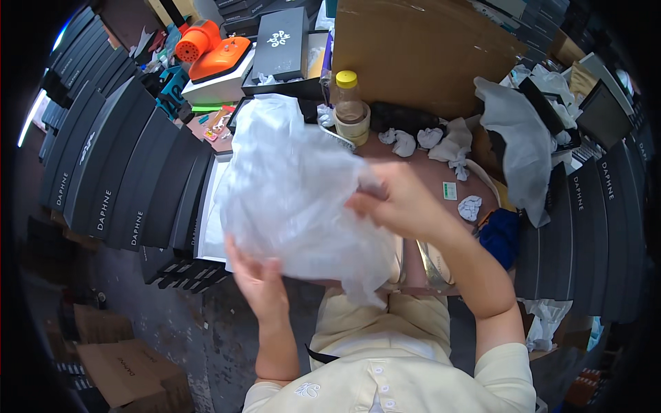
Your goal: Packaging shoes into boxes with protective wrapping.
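A sheet of white tissue paper [296,199], blurred, spans the space between the two hands as I view them from above. I see the right hand [384,196] pinching its right edge between thumb and bent fingers; the left hand [258,279] meets its lower left edge, thumb and fingers parted, though I cannot tell whether it grips. Nearer the body than the right hand lies a gold-toned shoe [434,267]. Beyond the hands I note a yellow-capped bottle [350,107]; left of the left hand, dark shoeboxes [113,172].
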Motion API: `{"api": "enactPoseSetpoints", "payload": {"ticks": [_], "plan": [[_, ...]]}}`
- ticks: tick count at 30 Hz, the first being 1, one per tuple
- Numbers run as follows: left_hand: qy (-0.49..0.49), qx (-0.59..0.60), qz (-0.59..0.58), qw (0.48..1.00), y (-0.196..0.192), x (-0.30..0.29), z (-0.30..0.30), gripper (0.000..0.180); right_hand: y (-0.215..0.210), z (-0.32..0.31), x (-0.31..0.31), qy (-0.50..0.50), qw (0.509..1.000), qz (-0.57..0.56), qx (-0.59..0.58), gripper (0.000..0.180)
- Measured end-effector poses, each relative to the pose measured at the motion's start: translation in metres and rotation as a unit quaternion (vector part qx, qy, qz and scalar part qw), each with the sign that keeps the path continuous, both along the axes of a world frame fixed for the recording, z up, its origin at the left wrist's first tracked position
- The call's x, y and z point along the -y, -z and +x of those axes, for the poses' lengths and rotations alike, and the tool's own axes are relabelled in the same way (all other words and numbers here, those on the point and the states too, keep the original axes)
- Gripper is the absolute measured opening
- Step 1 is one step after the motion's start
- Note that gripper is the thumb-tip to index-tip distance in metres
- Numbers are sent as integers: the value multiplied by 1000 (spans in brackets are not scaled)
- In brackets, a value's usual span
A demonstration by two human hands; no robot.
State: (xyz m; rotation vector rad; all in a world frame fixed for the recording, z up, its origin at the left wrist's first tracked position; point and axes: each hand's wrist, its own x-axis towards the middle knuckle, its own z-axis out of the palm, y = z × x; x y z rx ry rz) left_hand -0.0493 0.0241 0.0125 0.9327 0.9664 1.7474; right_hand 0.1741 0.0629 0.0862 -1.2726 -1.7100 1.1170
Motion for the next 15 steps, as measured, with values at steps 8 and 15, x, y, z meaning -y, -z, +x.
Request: {"api": "enactPoseSetpoints", "payload": {"ticks": [8, 15], "plan": [[78, -98, -105, 987, 11, -12, 8, 25, -35, 29, 49, 107, 991, 65, 54, 48], [348, -521, 160, 763, -97, -74, 8, 17, -11, 35, 98, 294, 898, 266, 189, 86]]}}
